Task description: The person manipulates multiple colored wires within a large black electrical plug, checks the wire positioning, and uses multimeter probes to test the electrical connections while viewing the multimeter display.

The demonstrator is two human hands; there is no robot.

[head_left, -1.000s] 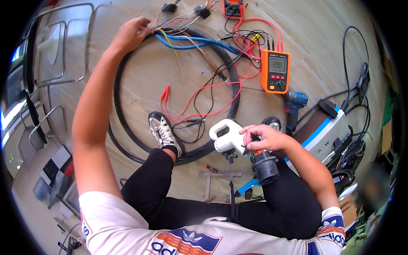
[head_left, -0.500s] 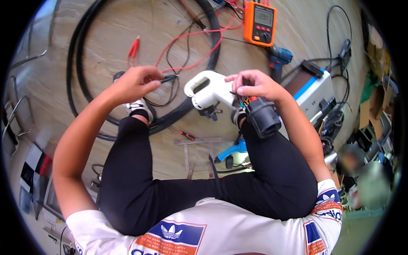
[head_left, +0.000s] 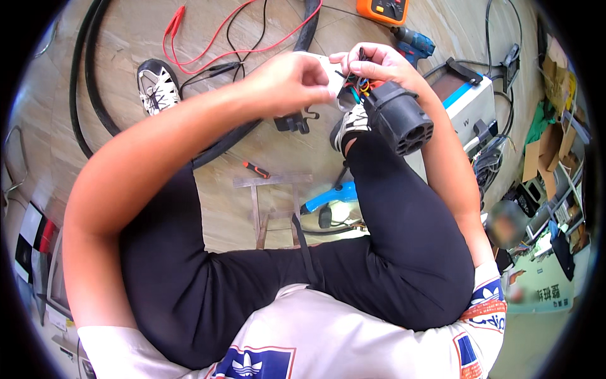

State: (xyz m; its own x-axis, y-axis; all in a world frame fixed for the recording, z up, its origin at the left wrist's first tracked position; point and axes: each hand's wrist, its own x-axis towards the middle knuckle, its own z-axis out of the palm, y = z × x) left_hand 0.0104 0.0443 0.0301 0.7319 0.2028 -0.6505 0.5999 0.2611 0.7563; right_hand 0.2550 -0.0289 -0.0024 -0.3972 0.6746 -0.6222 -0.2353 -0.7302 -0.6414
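Note:
My right hand [head_left: 380,61] pinches thin dark wires [head_left: 362,55] between thumb and fingers. Below it, a black round plug head [head_left: 399,120] rests against my right shin, its back end trailing yellow, green and red wires [head_left: 360,90]. A white charging-gun handle [head_left: 332,74] lies behind my left hand, mostly covered by it. Close to the wires, my left hand [head_left: 306,82] has its fingers curled toward the thumb; whatever is between them is hidden. A black latch part [head_left: 292,122] shows beneath that wrist.
Thick black cable [head_left: 82,82] loops over the floor at left. A red clip lead [head_left: 175,20] and black clip [head_left: 219,69] lie far left. An orange multimeter [head_left: 384,9], blue drill [head_left: 413,44] and white-grey case [head_left: 467,107] stand right. A small screwdriver [head_left: 257,169] lies near a wooden stool [head_left: 273,183].
My left hand has moved right, from beside the black clip to the wires at the plug head. The whole view has shifted, and the plug head appears slightly turned.

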